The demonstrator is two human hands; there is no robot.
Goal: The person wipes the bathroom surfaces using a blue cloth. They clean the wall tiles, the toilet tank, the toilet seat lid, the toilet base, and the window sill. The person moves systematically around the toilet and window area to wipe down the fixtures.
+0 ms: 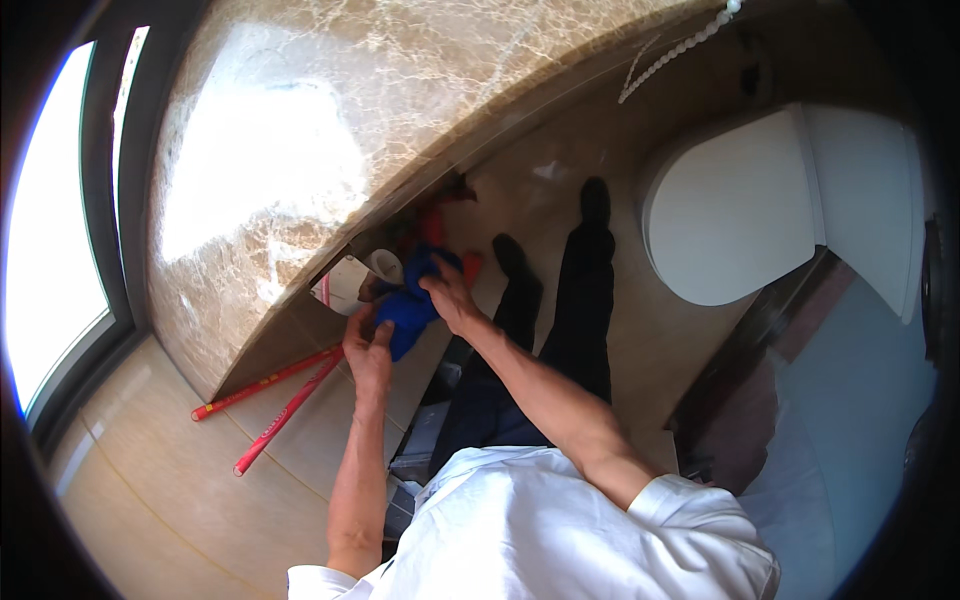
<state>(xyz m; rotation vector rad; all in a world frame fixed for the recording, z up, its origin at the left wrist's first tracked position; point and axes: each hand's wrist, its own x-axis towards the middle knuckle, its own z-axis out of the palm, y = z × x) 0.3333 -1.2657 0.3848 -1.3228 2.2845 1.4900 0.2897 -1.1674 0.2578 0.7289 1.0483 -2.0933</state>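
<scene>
The white shirt (pixel 540 530) fills the lower edge, and the dark trousers (pixel 580 320) beyond it partly cover some grey objects (pixel 425 430) that are hard to make out. The left hand (pixel 368 352) is at the near left edge of a crumpled blue cloth (pixel 405 312), its thumb against the fabric; its other fingertips are lost in shadow, so I cannot tell whether they grip. The right hand (pixel 449 294) grasps the cloth's right side, covering part of it. Held in front of the legs beside the marble counter (pixel 420 70), the cloth runs lengthwise on a slant, its near end toward the lower left and its far end toward the upper right. Left of the hands, two red tubes (pixel 285 420) slant across glossy beige floor tiles (pixel 170 450), their upper ends out of sight. Just past the left hand are a pale squarish piece (pixel 343 284) and a white cylinder (pixel 384 265); red items (pixel 432 222) behind them are dim and unclear. Farther out stand a white toilet (pixel 735 215) at right and a bright, overexposed window (pixel 60 220) at left.
</scene>
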